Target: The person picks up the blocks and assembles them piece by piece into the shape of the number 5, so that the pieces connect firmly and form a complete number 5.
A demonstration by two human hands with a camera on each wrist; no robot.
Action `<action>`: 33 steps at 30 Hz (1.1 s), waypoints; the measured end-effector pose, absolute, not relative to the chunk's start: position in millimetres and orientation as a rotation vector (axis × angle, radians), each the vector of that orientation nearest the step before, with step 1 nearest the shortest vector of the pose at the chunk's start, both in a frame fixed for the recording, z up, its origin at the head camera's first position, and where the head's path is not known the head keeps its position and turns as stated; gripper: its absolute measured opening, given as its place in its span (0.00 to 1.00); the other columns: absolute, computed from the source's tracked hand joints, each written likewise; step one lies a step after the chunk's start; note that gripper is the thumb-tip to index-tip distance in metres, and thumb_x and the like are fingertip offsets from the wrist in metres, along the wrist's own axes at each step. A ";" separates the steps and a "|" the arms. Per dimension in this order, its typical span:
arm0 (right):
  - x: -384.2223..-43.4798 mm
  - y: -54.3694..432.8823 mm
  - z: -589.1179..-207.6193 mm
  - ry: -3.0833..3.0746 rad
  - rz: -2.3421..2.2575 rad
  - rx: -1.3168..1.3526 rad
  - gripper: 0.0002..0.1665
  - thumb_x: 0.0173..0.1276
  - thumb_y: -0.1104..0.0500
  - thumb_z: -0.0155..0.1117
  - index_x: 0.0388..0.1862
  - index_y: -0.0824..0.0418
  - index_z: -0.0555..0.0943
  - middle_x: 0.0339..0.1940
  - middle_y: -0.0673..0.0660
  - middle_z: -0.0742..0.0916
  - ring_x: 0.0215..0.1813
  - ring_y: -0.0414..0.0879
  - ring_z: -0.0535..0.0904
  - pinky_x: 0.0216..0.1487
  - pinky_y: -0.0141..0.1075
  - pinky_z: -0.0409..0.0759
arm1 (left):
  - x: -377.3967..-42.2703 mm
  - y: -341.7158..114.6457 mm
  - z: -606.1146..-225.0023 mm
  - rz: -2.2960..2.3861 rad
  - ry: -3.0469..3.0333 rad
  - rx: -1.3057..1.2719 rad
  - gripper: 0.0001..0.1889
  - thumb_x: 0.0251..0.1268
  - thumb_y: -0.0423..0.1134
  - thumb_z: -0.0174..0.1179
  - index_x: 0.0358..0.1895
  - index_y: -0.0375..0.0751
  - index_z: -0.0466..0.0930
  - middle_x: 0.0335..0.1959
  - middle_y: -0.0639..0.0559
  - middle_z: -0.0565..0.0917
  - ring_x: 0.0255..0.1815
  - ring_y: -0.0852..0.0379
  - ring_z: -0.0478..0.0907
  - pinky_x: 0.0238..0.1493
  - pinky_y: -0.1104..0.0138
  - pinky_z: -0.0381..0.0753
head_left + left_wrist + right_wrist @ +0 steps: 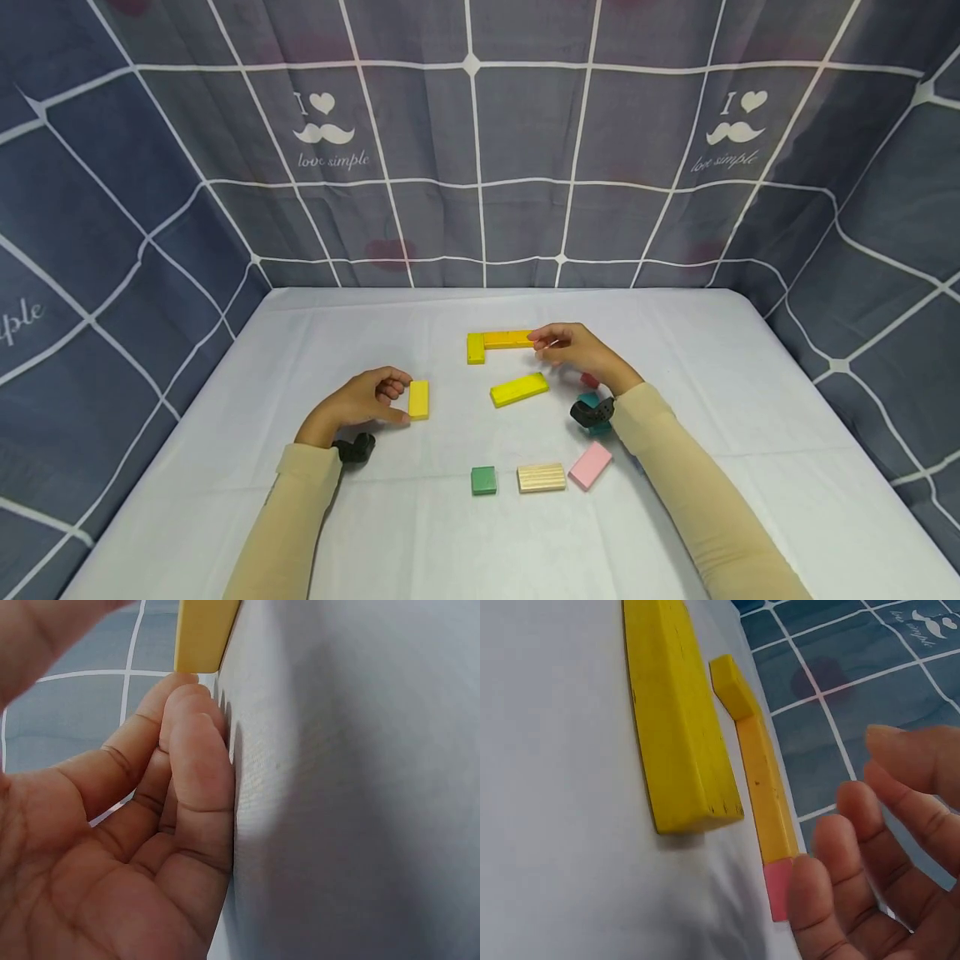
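Observation:
In the head view my left hand (367, 396) pinches a yellow block (419, 400) on the table, index finger at its far end and thumb at its near end. The left wrist view shows fingertips right at a corner of this yellow block (206, 636). My right hand (577, 346) hovers at the right end of an orange-yellow bar (507, 339), its fingers loosely bent and apart. A small yellow block (476, 348) adjoins the bar's left end. By the right fingers, a pink block (778, 890) continues the bar; the hand mostly hides it in the head view.
A longer yellow block (519, 389) lies between the hands. Nearer are a green block (483, 481), a ribbed tan block (541, 477) and a pink block (590, 465). A red piece (590, 381) and a teal block (600, 429) lie partly hidden by the right wrist. Gridded curtains surround the table.

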State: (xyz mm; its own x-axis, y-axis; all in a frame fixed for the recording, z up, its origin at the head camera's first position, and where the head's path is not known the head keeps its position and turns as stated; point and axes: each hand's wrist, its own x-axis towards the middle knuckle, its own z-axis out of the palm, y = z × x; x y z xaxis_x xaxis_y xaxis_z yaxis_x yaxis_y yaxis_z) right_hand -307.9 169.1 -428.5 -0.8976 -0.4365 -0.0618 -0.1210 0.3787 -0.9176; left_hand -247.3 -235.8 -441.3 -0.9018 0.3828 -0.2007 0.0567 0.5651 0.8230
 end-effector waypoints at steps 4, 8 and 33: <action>-302.1 169.6 -431.8 2.310 -1.505 -0.509 0.22 0.75 0.69 0.66 0.65 0.76 0.81 0.56 0.69 0.87 0.47 0.48 0.82 0.48 0.33 0.83 | -247.2 -235.8 -440.9 1.256 2.451 0.343 0.34 0.56 0.29 0.82 0.65 0.25 0.76 0.51 0.40 0.80 0.50 0.47 0.75 0.58 0.58 0.79; -297.3 170.6 -434.5 2.293 -1.477 -0.549 0.20 0.74 0.70 0.66 0.62 0.77 0.82 0.58 0.72 0.86 0.47 0.46 0.81 0.48 0.32 0.83 | -247.6 -235.9 -440.2 1.253 2.452 0.339 0.33 0.56 0.29 0.81 0.65 0.25 0.77 0.51 0.41 0.80 0.51 0.47 0.75 0.58 0.58 0.79; -292.0 172.7 -444.4 2.484 -1.176 -0.612 0.17 0.68 0.72 0.75 0.55 0.72 0.87 0.46 0.60 0.89 0.43 0.47 0.79 0.48 0.32 0.80 | -247.0 -231.4 -438.9 1.222 2.497 0.380 0.30 0.55 0.30 0.83 0.61 0.29 0.80 0.47 0.43 0.79 0.49 0.48 0.75 0.56 0.58 0.77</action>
State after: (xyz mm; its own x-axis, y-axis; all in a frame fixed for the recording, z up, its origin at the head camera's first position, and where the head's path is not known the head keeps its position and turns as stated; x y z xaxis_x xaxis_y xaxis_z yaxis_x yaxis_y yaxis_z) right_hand -292.0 172.7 -444.4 -0.8554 -0.5071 -0.1054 -0.2399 0.5684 -0.7870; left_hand -247.0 -231.4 -438.9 -0.9085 0.3778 -0.1786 0.0907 0.5955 0.7982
